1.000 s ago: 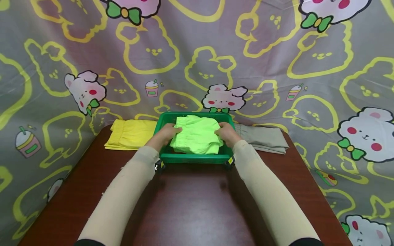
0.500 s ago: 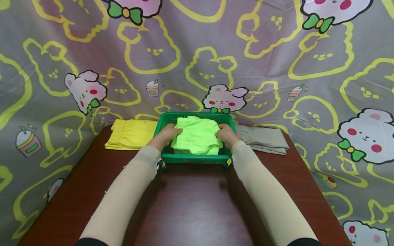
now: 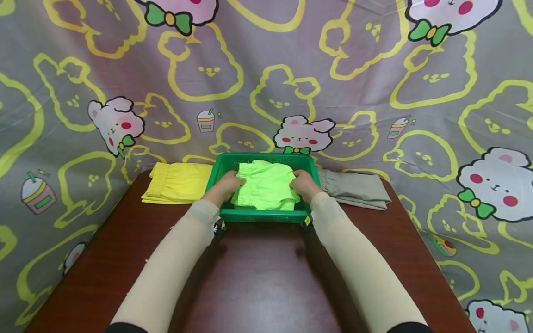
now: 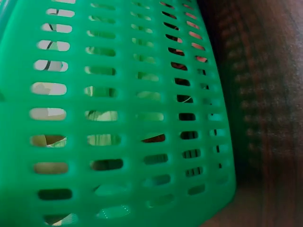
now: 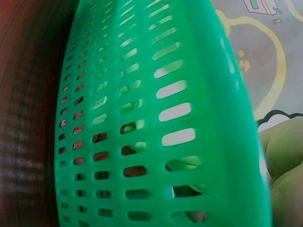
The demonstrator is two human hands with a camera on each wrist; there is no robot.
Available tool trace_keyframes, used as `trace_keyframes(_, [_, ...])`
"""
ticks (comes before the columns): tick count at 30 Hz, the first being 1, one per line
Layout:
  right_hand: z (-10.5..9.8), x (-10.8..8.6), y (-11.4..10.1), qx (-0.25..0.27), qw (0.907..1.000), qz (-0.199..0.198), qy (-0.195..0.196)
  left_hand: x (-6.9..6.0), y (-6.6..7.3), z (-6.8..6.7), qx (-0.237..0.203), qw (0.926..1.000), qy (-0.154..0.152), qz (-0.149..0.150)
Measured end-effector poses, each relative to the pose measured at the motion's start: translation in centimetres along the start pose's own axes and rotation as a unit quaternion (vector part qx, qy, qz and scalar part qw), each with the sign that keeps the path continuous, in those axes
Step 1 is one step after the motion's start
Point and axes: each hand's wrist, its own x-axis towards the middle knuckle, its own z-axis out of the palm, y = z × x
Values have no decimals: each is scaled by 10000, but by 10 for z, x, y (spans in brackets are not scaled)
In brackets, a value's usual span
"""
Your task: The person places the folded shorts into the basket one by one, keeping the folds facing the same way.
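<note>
Folded neon-green shorts (image 3: 266, 185) with a gathered elastic waist lie level within the walls of a green plastic basket (image 3: 266, 215) in the head view. My left hand (image 3: 226, 186) pinches their left edge, thumb on top; my right hand (image 3: 305, 184) pinches the right edge the same way. Fingers under the cloth are hidden. Slotted basket walls fill both wrist views, the left wall (image 4: 128, 104) and the right wall (image 5: 218, 118). A bit of the right hand (image 5: 286, 175) shows past the rim in the right wrist view.
Folded yellow elastic-waist clothing (image 3: 179, 182) lies left of the basket, and folded grey clothing (image 3: 356, 188) lies to its right. All stand on a dark brown table (image 3: 266, 277). A patterned cloth curtain (image 3: 258, 55) hangs close behind and along both sides.
The neon-green shorts have sunk slightly lower in the basket, with both hands following down and drawing a little closer together. The basket and the other clothes have stayed put.
</note>
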Motion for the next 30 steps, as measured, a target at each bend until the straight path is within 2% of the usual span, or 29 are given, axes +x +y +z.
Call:
trace_keyframes(9, [4, 6, 8, -373, 9990, 231, 24, 0, -2, 1, 409, 9991, 65, -113])
trace_keyframes(13, [4, 0, 8, -301, 9995, 85, -82, -1, -3, 1, 539, 9984, 122, -142])
trace_keyframes(16, [2, -6, 5, -327, 9989, 13, -344, 0, -3, 2, 509, 9986, 129, -81])
trace_keyframes(20, [-3, -12, 1, -469, 9958, 109, -777, 2, -3, 3, 493, 9986, 165, -26])
trace_keyframes(22, [-4, -12, 1, -538, 9950, 126, -829, 2, -2, 3, 494, 9987, 151, -22])
trace_keyframes(30, [0, -8, 4, -1024, 9938, -197, -397, 5, -1, 5, 497, 9985, 216, 32])
